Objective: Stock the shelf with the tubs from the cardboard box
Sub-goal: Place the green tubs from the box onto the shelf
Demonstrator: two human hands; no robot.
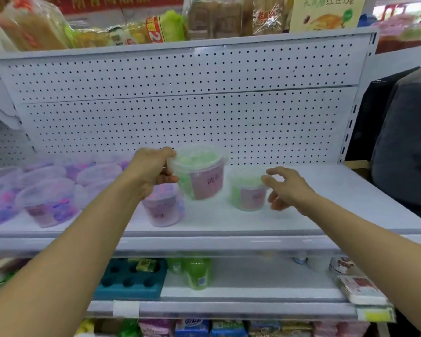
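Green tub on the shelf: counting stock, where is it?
The green tub stands on the shelf, centre-right, beside the open right hand.

left hand (153,170) fingers curled gripping, right hand (286,188) fingers spread

1. The left hand (153,170) holds a green tub (199,175) by its rim, lifted above the shelf (229,222) and tilted, its pink label facing the camera.
2. The right hand (287,188) hovers with fingers spread just beside a second green tub (247,190), which stands on the shelf; whether it touches is unclear.
3. A purple tub (162,206) stands below the left hand.
4. More purple tubs (49,188) crowd the shelf's left side.
5. A white pegboard (180,98) backs the shelf.
6. A green bottle (197,272) stands on the lower shelf (253,291).
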